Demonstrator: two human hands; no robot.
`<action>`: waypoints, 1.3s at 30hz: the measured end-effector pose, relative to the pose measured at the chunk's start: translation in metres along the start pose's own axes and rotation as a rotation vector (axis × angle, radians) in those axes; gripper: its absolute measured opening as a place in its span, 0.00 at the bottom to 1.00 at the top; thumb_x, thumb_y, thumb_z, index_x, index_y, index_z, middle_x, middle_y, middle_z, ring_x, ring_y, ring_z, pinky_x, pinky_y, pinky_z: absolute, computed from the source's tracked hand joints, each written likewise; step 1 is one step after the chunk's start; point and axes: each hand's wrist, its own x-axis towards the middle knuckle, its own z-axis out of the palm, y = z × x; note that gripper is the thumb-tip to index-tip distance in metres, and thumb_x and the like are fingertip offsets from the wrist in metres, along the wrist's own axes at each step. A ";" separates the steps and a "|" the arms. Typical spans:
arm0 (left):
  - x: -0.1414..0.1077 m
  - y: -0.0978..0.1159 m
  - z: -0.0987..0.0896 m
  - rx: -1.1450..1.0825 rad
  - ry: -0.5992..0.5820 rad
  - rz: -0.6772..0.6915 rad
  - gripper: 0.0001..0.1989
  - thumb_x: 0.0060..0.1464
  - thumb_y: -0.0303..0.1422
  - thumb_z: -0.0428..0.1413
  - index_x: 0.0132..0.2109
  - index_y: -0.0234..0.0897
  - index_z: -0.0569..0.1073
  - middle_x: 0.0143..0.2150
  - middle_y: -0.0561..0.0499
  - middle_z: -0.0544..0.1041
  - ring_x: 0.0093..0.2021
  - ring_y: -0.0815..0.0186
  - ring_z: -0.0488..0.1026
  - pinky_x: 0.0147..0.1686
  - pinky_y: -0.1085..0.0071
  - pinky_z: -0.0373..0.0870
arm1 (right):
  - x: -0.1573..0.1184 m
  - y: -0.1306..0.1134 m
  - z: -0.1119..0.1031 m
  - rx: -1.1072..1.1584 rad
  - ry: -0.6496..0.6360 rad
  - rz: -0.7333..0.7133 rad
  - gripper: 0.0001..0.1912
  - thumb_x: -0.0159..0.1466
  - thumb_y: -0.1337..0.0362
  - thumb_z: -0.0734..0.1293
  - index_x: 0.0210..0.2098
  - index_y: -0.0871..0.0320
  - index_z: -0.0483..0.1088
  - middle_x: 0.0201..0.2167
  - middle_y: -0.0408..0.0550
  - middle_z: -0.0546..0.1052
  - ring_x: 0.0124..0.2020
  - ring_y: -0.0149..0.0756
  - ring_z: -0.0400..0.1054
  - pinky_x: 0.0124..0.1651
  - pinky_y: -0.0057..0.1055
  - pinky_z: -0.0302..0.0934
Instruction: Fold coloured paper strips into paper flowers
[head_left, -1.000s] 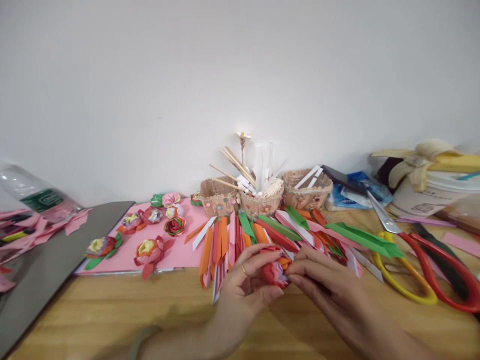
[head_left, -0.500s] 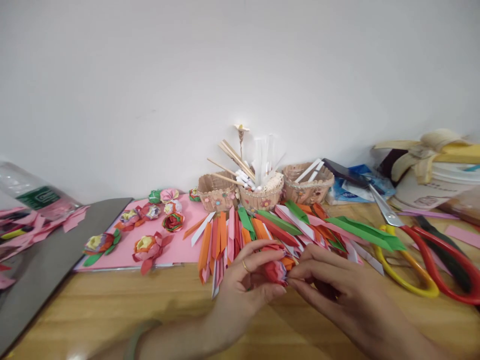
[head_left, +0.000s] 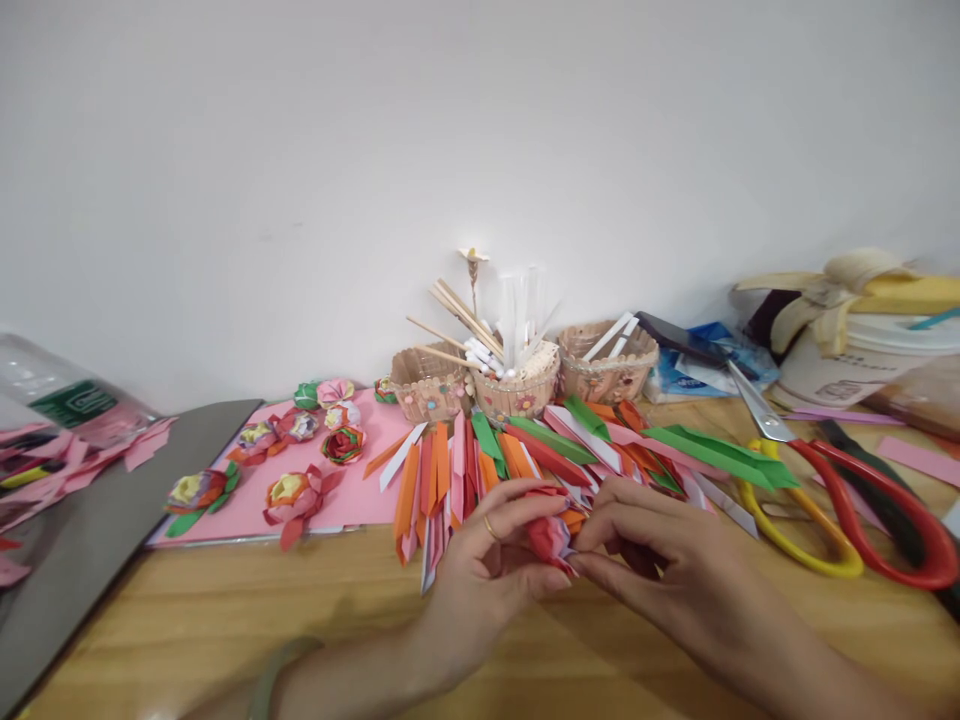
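Observation:
Between my two hands is a small paper flower [head_left: 550,538] with pink, red and pale lilac petals. My left hand [head_left: 491,565] is closed around its left side, thumb below and fingers above. With thumb and fingertips pinched, my right hand [head_left: 645,560] grips the flower's right edge, at a pale petal. The flower's underside is hidden by my fingers. Just beyond my hands lies a heap of folded paper strips [head_left: 442,470] in orange, red, pink, white and green. Finished-looking paper flowers [head_left: 292,495] rest on a pink sheet [head_left: 367,500] to the left.
Small decorated baskets [head_left: 517,393] with sticks and cotton swabs stand against the wall. Red-handled scissors [head_left: 847,480] and a yellow-handled pair [head_left: 806,555] lie at right, near a lidded tub [head_left: 840,365] under a banana peel [head_left: 832,290]. At left are a grey board [head_left: 127,540] and a plastic bottle [head_left: 67,395].
My fingers have shifted only slightly, with both hands still on the paper flower. The surroundings sit a little further left in view, as the head has turned slightly.

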 end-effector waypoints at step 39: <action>0.000 0.004 -0.001 -0.086 0.039 -0.042 0.18 0.50 0.30 0.62 0.49 0.51 0.75 0.56 0.51 0.67 0.54 0.63 0.68 0.54 0.67 0.64 | -0.002 -0.002 -0.007 0.128 0.158 -0.049 0.07 0.60 0.70 0.65 0.32 0.53 0.74 0.25 0.42 0.74 0.25 0.28 0.67 0.24 0.23 0.62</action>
